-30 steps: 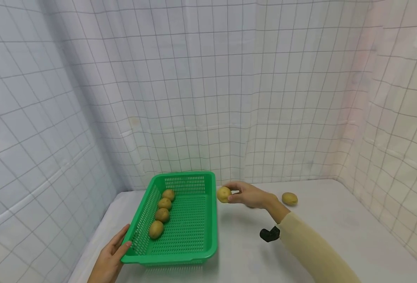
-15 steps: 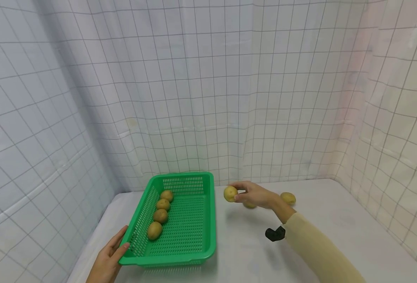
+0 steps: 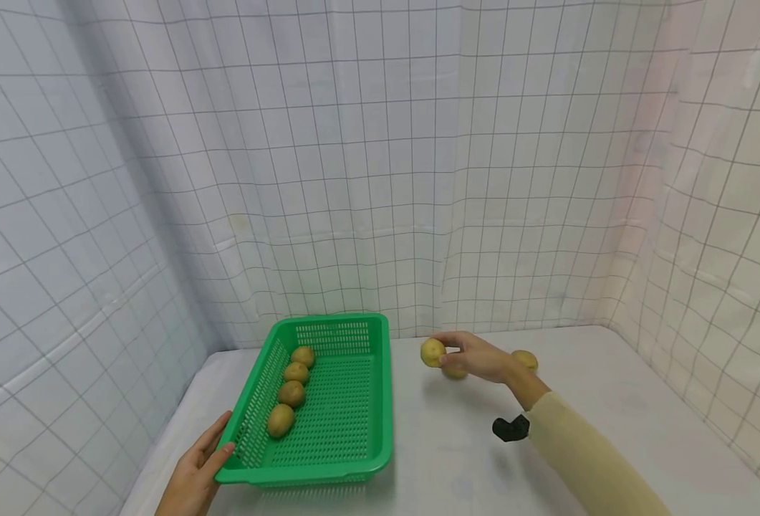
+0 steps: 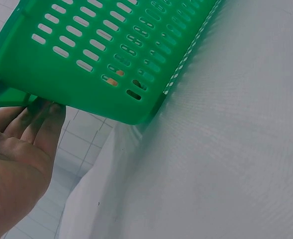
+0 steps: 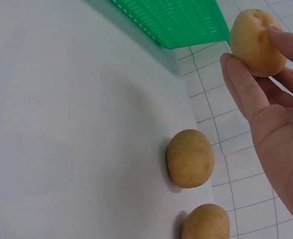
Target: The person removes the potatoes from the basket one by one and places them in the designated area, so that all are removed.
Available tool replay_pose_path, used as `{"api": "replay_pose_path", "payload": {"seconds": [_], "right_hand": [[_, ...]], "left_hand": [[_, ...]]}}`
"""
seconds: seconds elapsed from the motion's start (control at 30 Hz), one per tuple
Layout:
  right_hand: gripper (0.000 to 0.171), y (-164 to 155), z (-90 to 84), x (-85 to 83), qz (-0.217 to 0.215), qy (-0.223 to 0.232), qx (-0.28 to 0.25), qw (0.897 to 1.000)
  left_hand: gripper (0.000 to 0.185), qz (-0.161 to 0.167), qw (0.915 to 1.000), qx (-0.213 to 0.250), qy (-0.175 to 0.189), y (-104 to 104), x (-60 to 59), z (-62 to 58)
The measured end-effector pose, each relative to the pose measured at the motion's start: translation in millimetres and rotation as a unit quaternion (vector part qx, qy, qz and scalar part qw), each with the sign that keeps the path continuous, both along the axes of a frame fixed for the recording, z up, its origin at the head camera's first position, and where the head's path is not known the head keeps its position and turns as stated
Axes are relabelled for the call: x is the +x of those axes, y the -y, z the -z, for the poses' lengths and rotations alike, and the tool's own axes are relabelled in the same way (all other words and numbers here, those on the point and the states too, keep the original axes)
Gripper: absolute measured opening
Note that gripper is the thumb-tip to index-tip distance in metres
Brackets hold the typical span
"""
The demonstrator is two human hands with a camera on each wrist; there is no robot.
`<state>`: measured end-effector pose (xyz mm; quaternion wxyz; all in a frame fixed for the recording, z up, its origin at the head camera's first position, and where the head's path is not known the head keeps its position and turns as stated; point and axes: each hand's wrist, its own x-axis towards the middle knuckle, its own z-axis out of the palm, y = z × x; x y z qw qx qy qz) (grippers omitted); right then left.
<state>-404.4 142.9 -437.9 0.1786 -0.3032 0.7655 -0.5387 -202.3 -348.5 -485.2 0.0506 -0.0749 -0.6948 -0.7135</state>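
Note:
My right hand (image 3: 479, 358) holds a pale yellow potato (image 3: 433, 352) between thumb and fingers, raised over the table to the right of the green plastic basket (image 3: 309, 473). In the right wrist view the held potato (image 5: 258, 44) shows dimples near the thumb. My left hand (image 3: 193, 469) grips the basket's near left corner. The left wrist view has the fingers (image 4: 49, 127) bent up under the basket's rim. Along the basket's left side lie several potatoes (image 3: 291, 393) in a row. Two more, a nearer potato (image 5: 191, 158) and a farther potato (image 5: 206, 224), rest on the table.
A white cloth covers the table (image 3: 444, 459). White curtains with a grid pattern (image 3: 405, 179) enclose its back and sides. A black wrist device (image 3: 511, 428) sticks out from the right sleeve (image 3: 586, 451).
My right hand has moved rightward, away from the basket's right rim, with the potato still held. The left hand keeps its grip on the basket corner; the view has shifted slightly.

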Motion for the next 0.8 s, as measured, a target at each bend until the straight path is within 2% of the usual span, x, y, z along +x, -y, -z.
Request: {"api": "replay_pose_path", "payload": {"seconds": [0.33,0.53,0.7,0.8], "right_hand": [[0.061,-19.3,7.5,-1.5,0.044,0.018,0.017,0.999],[0.059,-30.6,11.9,-4.6,0.068,0.006,0.03,0.997],[0.06,-41.1,16.7,-6.5,0.081,0.022,0.019,0.996],[0.059,-49.3,18.6,-6.4,0.083,0.015,0.011,0.996]], "left_hand": [[0.071,0.007,1.0,0.005,0.001,0.5,-1.0,-0.8],[0.071,0.012,0.9999,0.006,-0.002,1.3,-1.0,0.2],[0.07,0.013,0.9999,0.006,-0.007,1.4,-0.7,0.9],[0.07,0.014,0.9999,0.006,-0.006,1.3,-1.0,0.7]]}}
